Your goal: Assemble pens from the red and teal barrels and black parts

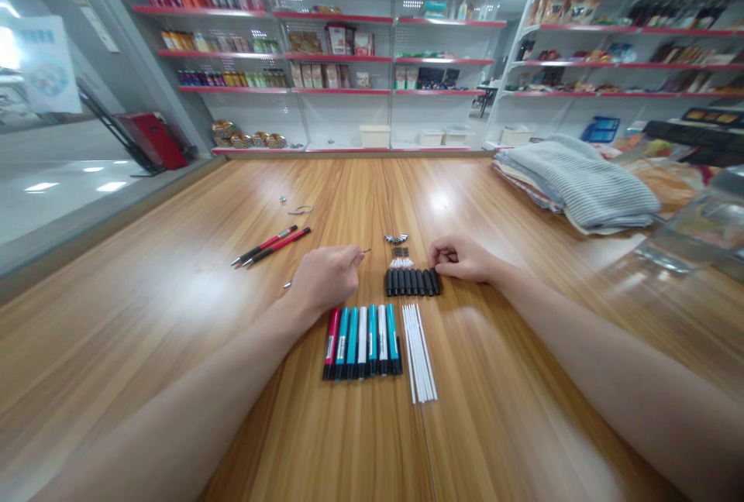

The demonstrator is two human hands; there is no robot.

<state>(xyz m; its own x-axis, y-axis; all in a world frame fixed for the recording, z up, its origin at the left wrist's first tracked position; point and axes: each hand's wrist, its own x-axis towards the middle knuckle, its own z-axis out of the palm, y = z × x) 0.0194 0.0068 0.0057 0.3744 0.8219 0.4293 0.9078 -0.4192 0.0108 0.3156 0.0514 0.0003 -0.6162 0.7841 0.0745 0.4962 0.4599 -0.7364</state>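
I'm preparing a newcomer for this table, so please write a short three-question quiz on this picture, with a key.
1. Which lies just right of the row of glossy red, teal and white tubes? A) folded grey ribbed cloth B) slim white rods C) small silver pieces
2. True or false: the right hand is by the right end of the row of short black cylinders.
3. How many slim red-and-black pens lie left of the left hand?

Key: 1. B; 2. True; 3. Two

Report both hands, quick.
Left hand: closed, pinching a thin piece.
Right hand: fingers curled at the rightmost black grip; can't tell whether it holds it.
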